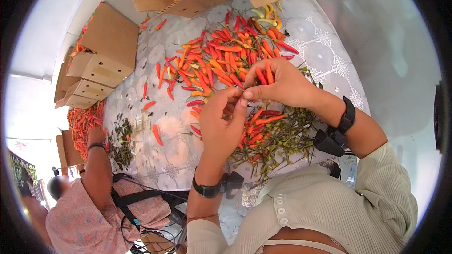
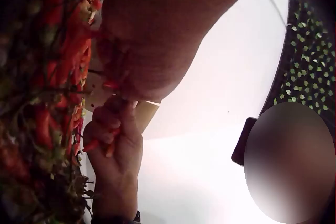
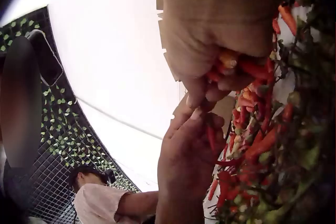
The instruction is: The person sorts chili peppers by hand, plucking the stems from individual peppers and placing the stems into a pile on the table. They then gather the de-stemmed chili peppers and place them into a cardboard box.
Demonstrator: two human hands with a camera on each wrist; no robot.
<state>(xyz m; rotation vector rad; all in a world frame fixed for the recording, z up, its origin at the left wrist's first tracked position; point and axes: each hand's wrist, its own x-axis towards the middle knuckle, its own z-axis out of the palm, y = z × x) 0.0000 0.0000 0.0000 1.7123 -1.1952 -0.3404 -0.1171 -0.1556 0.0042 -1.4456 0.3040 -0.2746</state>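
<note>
In the head view, the right hand [image 1: 285,84] is curled round 2 red chilies [image 1: 265,73], and its thumb and forefinger meet the fingertips of the left hand [image 1: 223,124] above a cloth-covered table [image 1: 176,146]. Loose chilies [image 1: 228,48], red and orange with a few yellow, lie scattered beyond the hands; more lie just below them against a heap of green stems [image 1: 282,162]. Dark leaf scraps [image 1: 123,143] lie to the left. An open carton [image 1: 200,2] holding chilies stands at the far edge, and a large box [image 1: 115,42] stands on the left, near another person [image 1: 89,211] reaching into a mound of chilies [image 1: 84,124]. In the left wrist view, the left hand looms dark and close, its fingers mostly hidden; the right hand is below it, red chilies in its curled fingers, near a leafy panel [image 2: 310,50] on the right side. In the right wrist view, the right hand clasps several chilies against its palm, while the left hand, fingers bent, holds 1 slim red chili [image 3: 211,136] beside the blurred pile.
</note>
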